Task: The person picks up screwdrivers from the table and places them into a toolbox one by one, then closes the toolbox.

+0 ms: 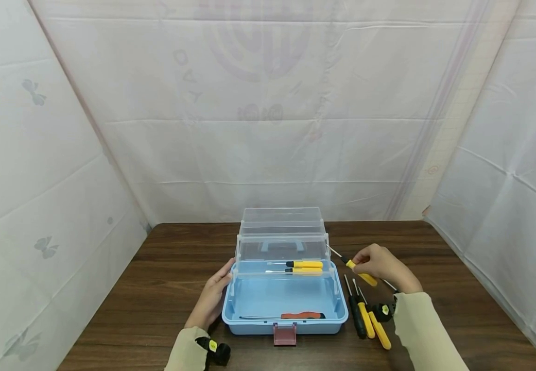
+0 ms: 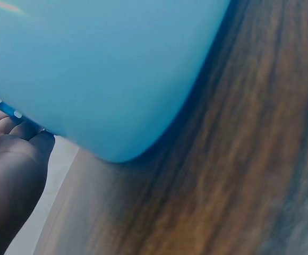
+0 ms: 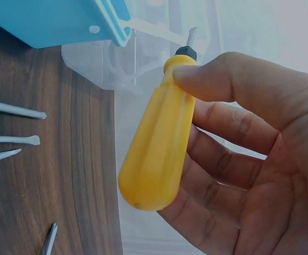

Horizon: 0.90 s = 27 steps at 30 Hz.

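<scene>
My right hand [image 1: 383, 265] pinches a yellow-handled screwdriver [image 3: 156, 143] between thumb and fingers near the top of its grip. Its shaft points toward the right side of a blue toolbox [image 1: 249, 329], whose clear lid [image 1: 281, 215] stands open. My left hand [image 1: 211, 298] rests against the box's left wall, fingers extended along it. In the left wrist view, the blue wall fills most of the picture beside that hand. Two yellow-and-black screwdrivers [image 1: 307, 264] lie side by side at the clear tray [image 1: 249, 251]. An orange-handled screwdriver [image 1: 302, 315] lies along the front of the box floor.
Right of the box, a black-handled screwdriver [image 1: 357, 317] and two yellow-handled screwdrivers [image 1: 379, 331] lie on the wooden table [image 1: 179, 252]. Another metal shaft [image 1: 390, 284] shows by my right wrist. A reddish latch [image 1: 284, 335] hangs at the box front. White sheeting surrounds the table.
</scene>
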{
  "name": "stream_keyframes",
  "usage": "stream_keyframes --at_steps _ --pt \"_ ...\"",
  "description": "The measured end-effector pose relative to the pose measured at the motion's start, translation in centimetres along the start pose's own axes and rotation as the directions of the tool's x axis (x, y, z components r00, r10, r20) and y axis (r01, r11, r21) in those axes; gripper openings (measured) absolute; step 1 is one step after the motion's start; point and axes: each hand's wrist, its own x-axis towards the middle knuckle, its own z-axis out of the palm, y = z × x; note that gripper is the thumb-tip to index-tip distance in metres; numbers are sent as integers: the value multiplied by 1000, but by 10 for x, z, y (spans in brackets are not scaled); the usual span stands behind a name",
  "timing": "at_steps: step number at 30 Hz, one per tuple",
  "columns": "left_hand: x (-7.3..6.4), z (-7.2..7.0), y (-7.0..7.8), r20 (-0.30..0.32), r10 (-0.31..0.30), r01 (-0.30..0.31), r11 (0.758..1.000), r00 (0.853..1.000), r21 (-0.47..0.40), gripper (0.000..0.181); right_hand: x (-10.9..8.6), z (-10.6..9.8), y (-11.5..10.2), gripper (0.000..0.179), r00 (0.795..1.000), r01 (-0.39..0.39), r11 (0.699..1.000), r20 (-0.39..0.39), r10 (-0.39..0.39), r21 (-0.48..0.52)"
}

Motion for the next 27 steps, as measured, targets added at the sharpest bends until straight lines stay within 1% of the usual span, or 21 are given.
stream_keyframes --at_steps 5,14,22,27 --pt "0 0 0 -1 -2 2 1000 1000 -8 50 3 0 -3 16 999 38 999 3 -38 -25" --pt "1 -1 -1 7 -2 2 1000 1000 -19 51 13 3 -8 17 999 39 999 4 -39 -33" --pt "1 -1 -1 6 -3 3 1000 1000 -31 51 21 5 -16 15 997 76 996 12 -76 -48" --pt "1 -1 0 6 -3 3 1000 1000 -24 51 27 7 -21 16 997 79 995 7 -79 -59"
